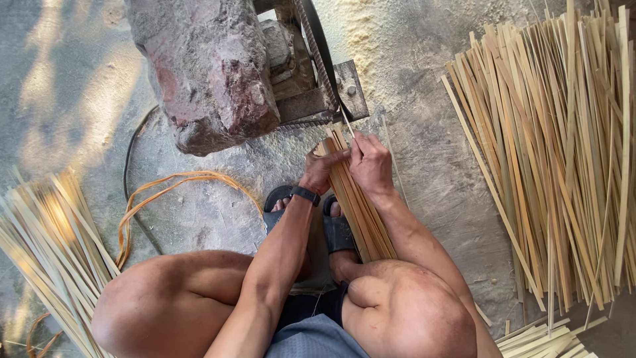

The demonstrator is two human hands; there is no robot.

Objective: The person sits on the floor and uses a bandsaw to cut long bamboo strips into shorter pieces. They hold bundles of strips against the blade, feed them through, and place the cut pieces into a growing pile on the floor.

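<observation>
Bamboo strips (354, 205) — under both hands (gripped), left hand (322, 170), right hand (371, 164)

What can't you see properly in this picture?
Head view:
- Left hand fingers: curled behind the bundle of tan bamboo strips.
- Feet in dark sandals: covered by forearms and bundle.
- Grey metal machine: cut off by the top edge.
- Pale strip pile: blurred, cut off at left.

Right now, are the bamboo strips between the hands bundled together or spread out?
Bundled. The bamboo strips lie tight side by side in one stack, the left hand wrapped around its top and the right hand beside it pinching a single strip.
</observation>
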